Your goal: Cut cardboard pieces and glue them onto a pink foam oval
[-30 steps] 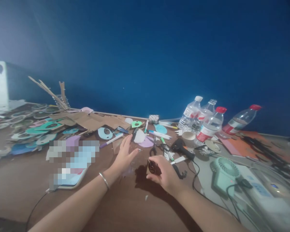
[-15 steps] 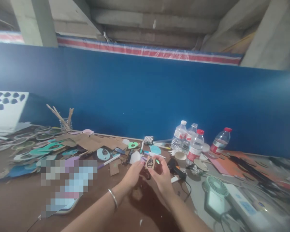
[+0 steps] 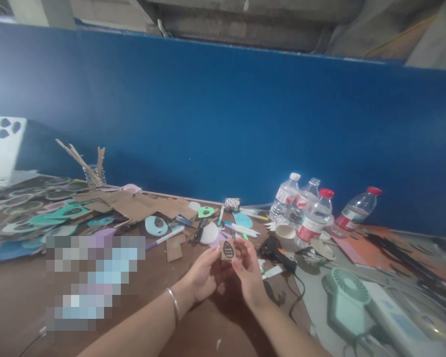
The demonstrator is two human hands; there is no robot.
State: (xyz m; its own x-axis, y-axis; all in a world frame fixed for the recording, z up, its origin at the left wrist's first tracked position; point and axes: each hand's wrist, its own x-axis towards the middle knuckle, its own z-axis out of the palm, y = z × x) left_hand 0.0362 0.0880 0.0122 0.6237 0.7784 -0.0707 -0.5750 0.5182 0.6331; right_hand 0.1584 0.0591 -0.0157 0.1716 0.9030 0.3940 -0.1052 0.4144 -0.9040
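Note:
Both hands meet above the brown table (image 3: 22,292) and pinch a small cardboard cut-out (image 3: 228,250) with a black egg-shaped drawing on it. My left hand (image 3: 203,277), a silver bangle on its wrist, holds the cut-out's left edge. From the right side, my right hand (image 3: 248,270) grips it with fingertips. Just beyond the hands lie a white paper shape (image 3: 209,233), markers (image 3: 241,229) and a black glue gun (image 3: 277,250).
Several water bottles (image 3: 314,220) stand at the back right by a paper cup (image 3: 285,232). A mint desk fan (image 3: 347,297) and cables lie at the right. Cardboard pieces (image 3: 134,206), coloured paper cut-outs (image 3: 48,218) and a jar of sticks (image 3: 92,173) cover the left.
My right hand lifted the cut-out off the table and my left hand came in to hold it too. The camera tilted up and then partly back down.

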